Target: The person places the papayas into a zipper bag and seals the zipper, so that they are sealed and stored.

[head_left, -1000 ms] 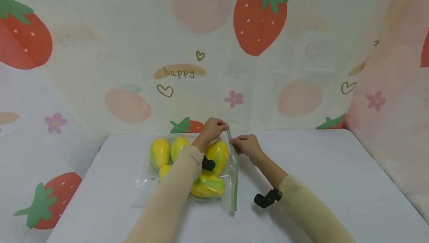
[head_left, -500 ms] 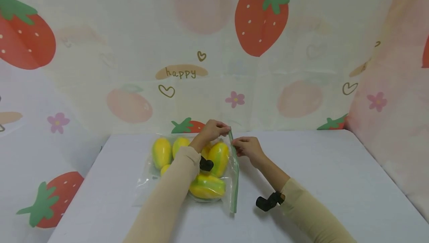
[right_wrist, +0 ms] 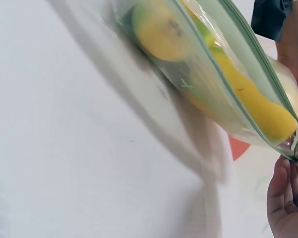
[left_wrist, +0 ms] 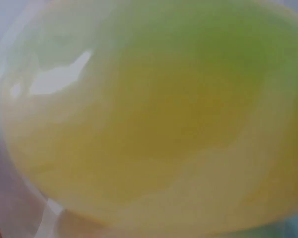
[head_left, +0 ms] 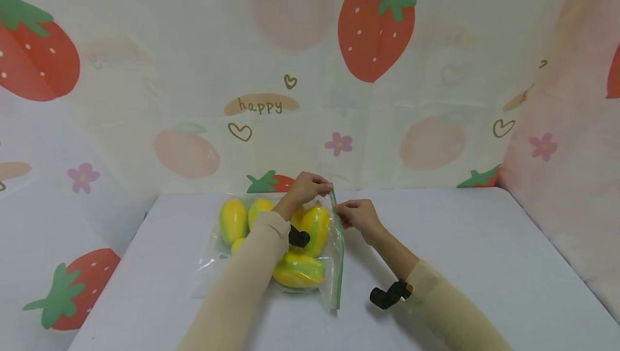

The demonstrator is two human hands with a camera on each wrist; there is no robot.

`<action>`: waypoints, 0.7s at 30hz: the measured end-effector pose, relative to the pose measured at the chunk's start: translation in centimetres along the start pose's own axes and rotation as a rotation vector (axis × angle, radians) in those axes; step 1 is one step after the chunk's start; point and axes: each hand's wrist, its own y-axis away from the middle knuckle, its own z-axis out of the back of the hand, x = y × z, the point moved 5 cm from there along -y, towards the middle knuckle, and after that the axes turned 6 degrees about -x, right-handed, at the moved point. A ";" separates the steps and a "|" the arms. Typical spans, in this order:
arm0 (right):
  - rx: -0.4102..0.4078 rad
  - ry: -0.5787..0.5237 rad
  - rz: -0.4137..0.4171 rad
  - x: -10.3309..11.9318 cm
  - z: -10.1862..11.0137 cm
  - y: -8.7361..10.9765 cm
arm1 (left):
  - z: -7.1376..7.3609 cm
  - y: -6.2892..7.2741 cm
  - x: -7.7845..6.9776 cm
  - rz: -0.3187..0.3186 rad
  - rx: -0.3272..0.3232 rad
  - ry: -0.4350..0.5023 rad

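A clear zip bag (head_left: 208, 281) with a green zip strip (head_left: 341, 265) lies on the table, its mouth to the right. Several yellow-green fruits (head_left: 232, 222), long ovals like mangoes or papayas, fill it. At the far end of the strip my left hand (head_left: 305, 188) pinches the bag's corner. My right hand (head_left: 360, 216) pinches the strip a little nearer to me. In the right wrist view the two green zip edges (right_wrist: 260, 54) stand apart, with the fingers of my right hand (right_wrist: 288, 198) at the corner where they meet. One fruit (left_wrist: 159, 119) fills the left wrist view, blurred.
A white cloth covers the table (head_left: 460, 265). Behind it hangs a backdrop (head_left: 310, 141) printed with strawberries. Black wrist cameras sit on my left wrist (head_left: 299, 237) and my right wrist (head_left: 389, 293). My left sleeve (head_left: 242, 286) hides part of the bag.
My right hand has come slightly nearer to me along the zip strip. My left hand keeps its pinch at the far corner, and the bag lies almost as before.
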 end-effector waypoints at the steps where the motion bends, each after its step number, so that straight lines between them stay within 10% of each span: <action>1: -0.007 0.013 -0.005 -0.1 0.0 0.2 | 0.0 0.0 0.0 0.001 -0.006 0.003; 21: 0.056 0.149 -0.006 -3.2 0.0 7.8 | 0.8 -0.2 0.1 0.059 -0.129 0.110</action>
